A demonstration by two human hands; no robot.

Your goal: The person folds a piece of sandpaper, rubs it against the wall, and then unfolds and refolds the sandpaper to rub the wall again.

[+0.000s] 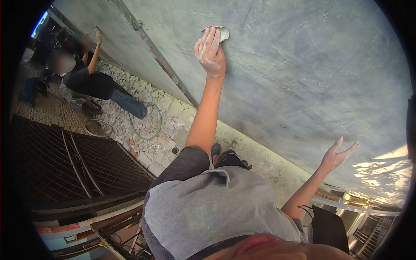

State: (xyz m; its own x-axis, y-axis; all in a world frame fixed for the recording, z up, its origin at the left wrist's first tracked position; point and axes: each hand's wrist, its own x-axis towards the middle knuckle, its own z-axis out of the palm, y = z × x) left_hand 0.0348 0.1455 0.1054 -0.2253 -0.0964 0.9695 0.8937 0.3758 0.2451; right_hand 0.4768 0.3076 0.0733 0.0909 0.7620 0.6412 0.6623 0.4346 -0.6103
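My left hand (211, 52) is up on the grey plastered wall (299, 73), its fingers pressed flat over a pale piece of sandpaper (223, 33) with a curled edge. White dust coats those fingers and the back of the hand. Lower down on the right, my right hand (336, 157) is close to the wall surface with thumb and fingers spread, holding nothing. Scratches and pale smears mark the plaster around both hands.
Another person (91, 82) stands at the left with arms raised at the wall. A vertical strip (162, 60) divides the wall. Rubble (167, 143) and a green hose (159, 125) lie on the ground. Behind me is a dark metal mesh (39, 164).
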